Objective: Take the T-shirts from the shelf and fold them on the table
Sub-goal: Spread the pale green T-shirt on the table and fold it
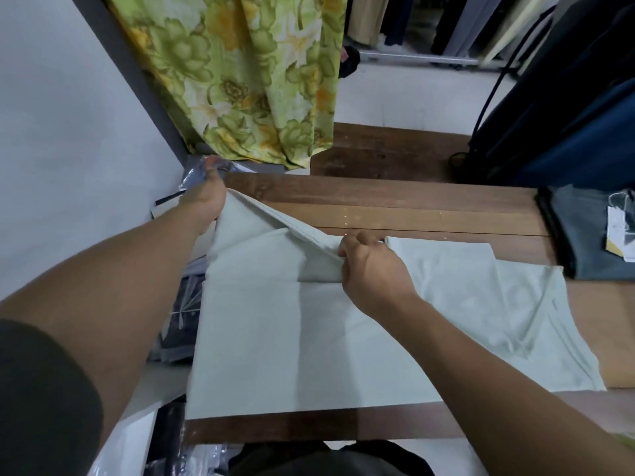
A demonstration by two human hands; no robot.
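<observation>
Nearest to the camera, the front edge of the wooden table [309,424] shows under a pale green T-shirt [275,338], which lies spread flat over the left and middle part of the top. One sleeve of it reaches out to the right and lies flat on the wood.

The right hand [372,269] rests on the middle of the shirt; its fingers are curled and pinch a folded edge of the cloth. From there the edge rises in a tight line to the left hand [206,201], which grips the far left corner of the shirt and holds it lifted over the table's left side.

At the table's right edge lies a dark folded garment [591,231] with paper tags. Behind the table hangs a green and yellow flowered cloth [254,80], and dark clothes [567,97] hang at the far right.
</observation>
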